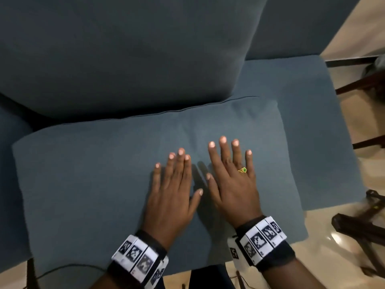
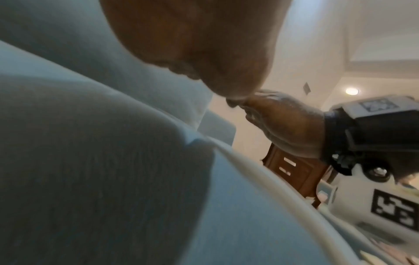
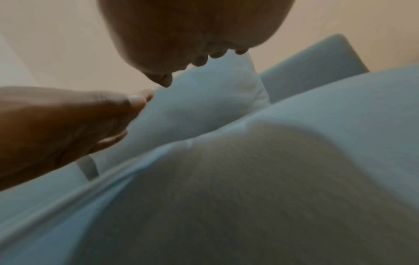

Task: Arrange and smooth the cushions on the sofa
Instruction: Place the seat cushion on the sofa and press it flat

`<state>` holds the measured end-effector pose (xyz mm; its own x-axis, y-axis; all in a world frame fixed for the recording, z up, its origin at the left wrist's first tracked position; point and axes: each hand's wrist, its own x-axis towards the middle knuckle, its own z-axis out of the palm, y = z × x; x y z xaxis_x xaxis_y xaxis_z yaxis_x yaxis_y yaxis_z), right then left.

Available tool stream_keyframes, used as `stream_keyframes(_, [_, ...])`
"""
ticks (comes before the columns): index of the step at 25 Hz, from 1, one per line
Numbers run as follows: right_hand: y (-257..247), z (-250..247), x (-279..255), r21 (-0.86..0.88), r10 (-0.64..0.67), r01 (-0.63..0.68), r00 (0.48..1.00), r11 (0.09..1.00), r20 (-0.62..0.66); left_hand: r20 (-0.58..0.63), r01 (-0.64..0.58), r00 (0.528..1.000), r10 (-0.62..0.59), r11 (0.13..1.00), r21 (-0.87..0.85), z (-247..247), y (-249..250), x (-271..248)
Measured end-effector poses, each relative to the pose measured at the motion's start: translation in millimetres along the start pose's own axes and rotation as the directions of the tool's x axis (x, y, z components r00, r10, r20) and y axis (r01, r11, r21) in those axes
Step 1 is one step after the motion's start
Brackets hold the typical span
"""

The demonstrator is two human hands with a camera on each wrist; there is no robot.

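Note:
A blue rectangular cushion [image 1: 100,180] lies flat on the sofa seat [image 1: 302,105]. A larger blue back cushion [image 1: 125,55] leans against the sofa back behind it. My left hand [image 1: 173,190] and right hand [image 1: 231,176] lie side by side, palms down, on the middle of the flat cushion, fingers straight and slightly spread. The right hand wears a gold ring with a green stone [image 1: 243,170]. In the left wrist view the left palm [image 2: 192,35] hovers over the cushion fabric [image 2: 90,179], with the right hand [image 2: 288,125] beside it. The right wrist view shows the cushion [image 3: 249,197] under the right palm [image 3: 192,32].
Pale tiled floor [image 1: 354,30] lies to the right of the sofa. Dark wooden furniture legs [image 1: 362,84] and a dark frame [image 1: 358,228] stand there. A wooden chair [image 2: 297,172] shows in the left wrist view. The flat cushion overhangs the seat's front edge.

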<state>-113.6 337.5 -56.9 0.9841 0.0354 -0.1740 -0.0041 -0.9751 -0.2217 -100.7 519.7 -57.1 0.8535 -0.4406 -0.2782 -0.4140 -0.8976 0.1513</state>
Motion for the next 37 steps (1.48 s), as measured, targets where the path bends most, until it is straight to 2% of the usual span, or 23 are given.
stream_keyframes(2, [20,7,-3,-0.031,-0.012,0.015,0.995,0.999,0.102,0.098,-0.014,0.995,0.010,0.999,0.035,4,18,14])
stream_keyframes(6, [64,-3,2,0.103,0.118,-0.114,0.993,0.988,-0.032,0.013,-0.052,0.999,0.052,0.999,-0.016,-7,58,41])
stream_keyframes(8, [82,-4,-2,0.040,0.108,-0.111,0.991,0.993,0.073,0.086,-0.156,0.985,0.153,0.987,0.035,-6,80,52])
stream_keyframes(10, [105,-4,-5,0.068,0.073,-0.083,0.989,0.994,0.131,0.127,-0.168,0.978,0.165,0.986,0.013,-6,100,63])
stream_keyframes(13, [137,-21,4,0.197,0.208,-0.185,0.972,0.963,-0.105,0.018,-0.182,0.983,0.183,0.982,-0.049,-15,125,86])
stream_keyframes(14, [145,-21,4,0.187,0.228,-0.211,0.971,0.959,-0.070,0.040,-0.197,0.979,0.199,0.980,-0.035,-12,131,91])
stream_keyframes(16, [159,-14,2,0.144,0.207,-0.231,0.964,0.962,0.165,0.139,-0.209,0.969,0.206,0.978,0.008,-4,142,97])
stream_keyframes(17, [165,-15,-1,0.215,0.202,-0.248,0.955,0.944,0.216,0.144,-0.209,0.968,0.205,0.978,0.010,0,147,99])
stream_keyframes(18, [175,-20,2,0.313,0.208,-0.235,0.971,0.920,0.116,0.085,-0.215,0.973,0.215,0.977,-0.017,-2,155,106])
stream_keyframes(19, [181,-26,0,0.405,0.259,-0.214,0.964,0.889,-0.059,0.028,-0.224,0.974,0.225,0.974,-0.037,-5,162,107])
stream_keyframes(20, [189,-27,-1,0.443,0.312,-0.212,0.936,0.871,-0.165,-0.001,-0.230,0.973,0.230,0.972,-0.035,-8,169,109])
stream_keyframes(21, [195,-23,-4,0.444,0.318,-0.219,0.934,0.869,-0.161,0.020,-0.245,0.969,0.245,0.969,-0.016,-3,175,112])
stream_keyframes(22, [198,-15,-9,0.430,0.305,-0.260,0.952,0.865,-0.037,0.081,-0.252,0.965,0.250,0.967,0.016,2,181,113])
stream_keyframes(23, [200,-5,-13,0.405,0.280,-0.317,0.948,0.858,0.149,0.142,-0.255,0.958,0.248,0.966,0.030,7,184,116])
stream_keyframes(24, [200,0,-19,0.421,0.270,-0.355,0.930,0.835,0.249,0.169,-0.255,0.954,0.246,0.967,0.029,9,187,115])
stream_keyframes(25, [205,-1,-23,0.479,0.295,-0.362,0.932,0.800,0.213,0.124,-0.258,0.959,0.255,0.966,0.004,8,192,116])
stream_keyframes(27, [209,-6,-38,0.561,0.380,-0.298,0.925,0.772,-0.032,0.014,-0.319,0.948,0.319,0.948,-0.008,4,198,103])
stream_keyframes(28, [207,-3,-46,0.538,0.348,-0.257,0.935,0.802,-0.073,0.012,-0.367,0.930,0.367,0.930,0.014,10,198,94])
stream_keyframes(30, [193,15,-66,0.375,0.198,-0.204,0.979,0.904,0.055,0.062,-0.399,0.916,0.395,0.913,0.082,26,193,73])
stream_keyframes(31, [185,22,-73,0.309,0.181,-0.211,0.976,0.927,0.125,0.092,-0.388,0.920,0.380,0.917,0.095,31,190,66])
stream_keyframes(33, [178,22,-79,0.439,0.282,-0.252,0.959,0.863,-0.004,0.039,-0.368,0.930,0.366,0.925,0.094,33,186,59])
stream_keyframes(35, [169,22,-81,0.421,0.300,-0.224,0.946,0.879,-0.123,0.012,-0.356,0.934,0.357,0.929,0.101,35,180,53])
stream_keyframes(37, [155,30,-87,0.254,0.232,-0.222,0.973,0.941,-0.006,0.029,-0.350,0.937,0.349,0.925,0.149,33,172,44])
